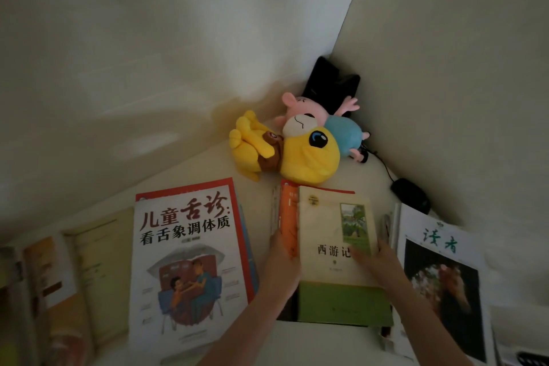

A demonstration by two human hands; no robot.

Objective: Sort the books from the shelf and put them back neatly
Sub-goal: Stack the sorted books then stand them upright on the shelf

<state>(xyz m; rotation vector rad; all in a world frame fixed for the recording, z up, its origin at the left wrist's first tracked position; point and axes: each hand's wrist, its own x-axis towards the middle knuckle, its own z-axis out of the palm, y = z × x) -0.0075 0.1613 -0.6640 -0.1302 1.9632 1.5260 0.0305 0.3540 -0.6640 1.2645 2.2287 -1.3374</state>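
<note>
A cream and green book (332,235) tops a stack lying flat in the middle of the white surface, with an orange book (289,211) showing under its left side. My left hand (282,261) grips the stack's left edge. My right hand (378,261) holds the right edge, thumb across the cream cover; it is slightly blurred. A large book with a red border (190,246) lies flat to the left. A magazine with green lettering and a dark picture (439,276) lies to the right.
More books (74,276) lie at the far left, dim and blurred. Plush toys (297,142) are piled in the wall corner in front of a black object (332,83). A black mouse (410,194) with its cord sits by the right wall.
</note>
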